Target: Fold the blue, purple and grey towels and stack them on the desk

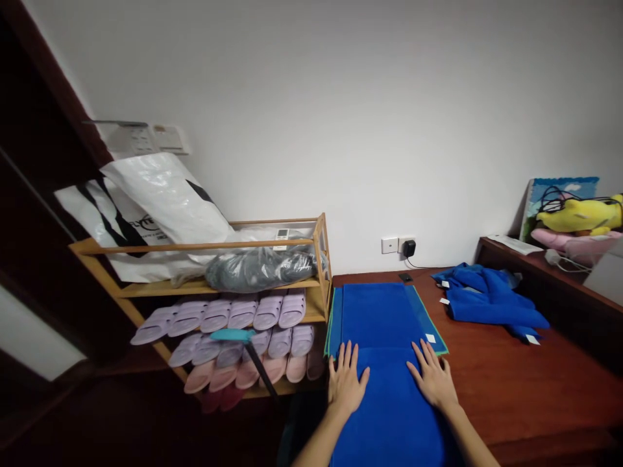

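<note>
A long blue cloth (pixel 389 402) lies spread along the left part of the reddish-brown table, its near end running out of view at the bottom. Under its far part is a folded blue cloth stack (pixel 379 318) with green edging and a small white tag at the right corner. My left hand (pixel 346 383) rests flat on the cloth's left edge, fingers spread. On the right edge lies my right hand (pixel 433 376), also flat with fingers apart. Neither hand grips anything. Crumpled blue cloths (pixel 491 301) with white tags lie farther right on the table.
Left of the table (pixel 535 383) stands a wooden shoe rack (pixel 318 301) with lilac and pink slippers (pixel 292 308), plastic-wrapped items and white bags (pixel 170 201). A black plug (pixel 408 248) sits in the wall socket. Yellow and pink plush toys (pixel 579 217) are on a raised ledge at right.
</note>
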A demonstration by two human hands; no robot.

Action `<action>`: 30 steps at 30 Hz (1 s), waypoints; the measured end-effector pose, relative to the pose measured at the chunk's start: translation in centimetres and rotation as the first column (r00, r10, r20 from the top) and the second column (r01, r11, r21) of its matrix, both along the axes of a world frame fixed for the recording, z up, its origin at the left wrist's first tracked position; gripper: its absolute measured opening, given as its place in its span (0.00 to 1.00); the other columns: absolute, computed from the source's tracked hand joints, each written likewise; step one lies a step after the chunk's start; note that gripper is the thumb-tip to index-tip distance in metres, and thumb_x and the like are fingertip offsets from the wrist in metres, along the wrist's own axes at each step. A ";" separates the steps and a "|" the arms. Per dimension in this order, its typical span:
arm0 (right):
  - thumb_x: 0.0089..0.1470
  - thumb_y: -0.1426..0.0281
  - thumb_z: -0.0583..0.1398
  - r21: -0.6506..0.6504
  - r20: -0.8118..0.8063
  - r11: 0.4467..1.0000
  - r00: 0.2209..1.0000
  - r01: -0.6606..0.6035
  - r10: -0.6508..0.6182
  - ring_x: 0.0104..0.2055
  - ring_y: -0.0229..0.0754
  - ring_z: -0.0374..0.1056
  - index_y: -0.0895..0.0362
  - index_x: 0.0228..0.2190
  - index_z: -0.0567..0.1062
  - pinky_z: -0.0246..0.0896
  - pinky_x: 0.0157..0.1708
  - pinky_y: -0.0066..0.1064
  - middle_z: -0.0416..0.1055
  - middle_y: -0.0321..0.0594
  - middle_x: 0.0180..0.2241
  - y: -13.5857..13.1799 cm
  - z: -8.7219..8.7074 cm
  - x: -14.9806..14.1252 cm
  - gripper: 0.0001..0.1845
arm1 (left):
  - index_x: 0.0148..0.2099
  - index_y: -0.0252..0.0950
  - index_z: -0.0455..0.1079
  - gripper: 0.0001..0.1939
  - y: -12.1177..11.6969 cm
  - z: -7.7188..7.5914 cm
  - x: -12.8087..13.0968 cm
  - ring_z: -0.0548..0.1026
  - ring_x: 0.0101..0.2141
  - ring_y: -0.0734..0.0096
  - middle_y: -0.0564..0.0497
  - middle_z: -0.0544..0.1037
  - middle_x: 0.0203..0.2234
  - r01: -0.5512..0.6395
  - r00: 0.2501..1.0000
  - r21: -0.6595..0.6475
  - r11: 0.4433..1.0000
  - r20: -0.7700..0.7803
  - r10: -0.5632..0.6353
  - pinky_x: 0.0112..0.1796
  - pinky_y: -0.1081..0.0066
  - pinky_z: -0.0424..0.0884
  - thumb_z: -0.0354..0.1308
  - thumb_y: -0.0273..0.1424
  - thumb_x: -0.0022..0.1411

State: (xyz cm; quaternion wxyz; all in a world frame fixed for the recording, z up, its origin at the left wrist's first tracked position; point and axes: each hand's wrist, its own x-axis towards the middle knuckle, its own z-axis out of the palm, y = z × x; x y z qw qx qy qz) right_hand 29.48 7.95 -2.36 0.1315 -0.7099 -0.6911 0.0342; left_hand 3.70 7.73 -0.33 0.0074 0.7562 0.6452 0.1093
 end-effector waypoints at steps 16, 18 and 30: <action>0.57 0.46 0.39 0.049 0.030 0.998 0.999 0.027 -0.028 0.67 0.45 0.34 0.49 0.63 0.48 0.39 0.61 0.52 0.38 0.40 0.66 -6.9 -0.1 -0.1 0.37 | 0.68 0.42 0.42 0.31 -6.3 0.1 -0.1 0.42 0.65 0.57 0.51 0.44 0.66 0.038 0.998 0.025 0.999 0.050 -0.040 0.59 0.48 0.47 0.33 0.47 0.67; 0.57 0.46 0.39 0.055 0.019 0.998 0.999 0.030 -0.032 0.67 0.45 0.35 0.49 0.63 0.48 0.39 0.61 0.52 0.39 0.40 0.66 -7.7 -0.5 -0.1 0.37 | 0.68 0.43 0.43 0.30 -7.0 -0.3 -0.2 0.43 0.65 0.58 0.51 0.45 0.66 0.048 0.996 0.045 0.998 0.072 -0.052 0.59 0.49 0.47 0.34 0.46 0.68; 0.53 0.57 0.50 0.195 -0.065 0.979 0.995 -0.066 0.080 0.46 0.53 0.64 0.51 0.45 0.71 0.53 0.47 0.51 0.70 0.47 0.44 -6.1 -1.2 5.7 0.22 | 0.58 0.42 0.62 0.24 -5.8 2.8 -4.6 0.63 0.53 0.60 0.48 0.70 0.50 0.075 0.951 -0.065 0.995 0.306 -0.051 0.53 0.59 0.55 0.53 0.25 0.60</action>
